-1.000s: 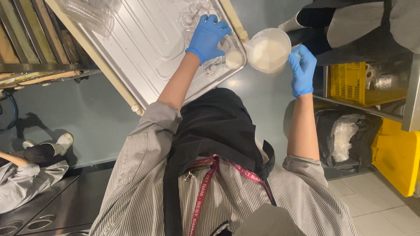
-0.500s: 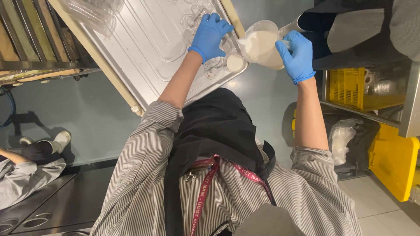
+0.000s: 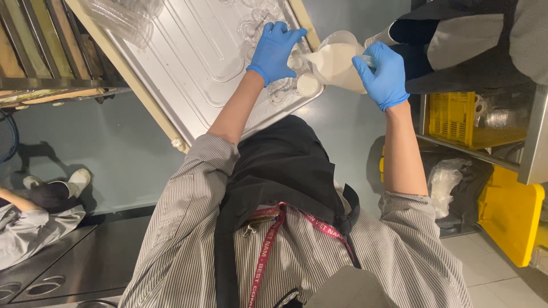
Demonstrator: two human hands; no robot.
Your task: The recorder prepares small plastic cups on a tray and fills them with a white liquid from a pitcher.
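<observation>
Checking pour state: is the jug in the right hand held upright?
No. The right hand tips the jug of white liquid, spout toward the small cup at the left hand.

Grey floor (image 3: 85,154), yellow crates (image 3: 451,117) on a steel shelf, pale tiles at right

Packages: one crumpled clear plastic bag (image 3: 451,182), whitish, on the floor at right, low beside the yellow crate (image 3: 451,117) on the shelf. One stack of clear plastic packaging (image 3: 123,17) at the top-left corner of the steel tray (image 3: 188,63). Labels, signs, screens: none visible.
</observation>
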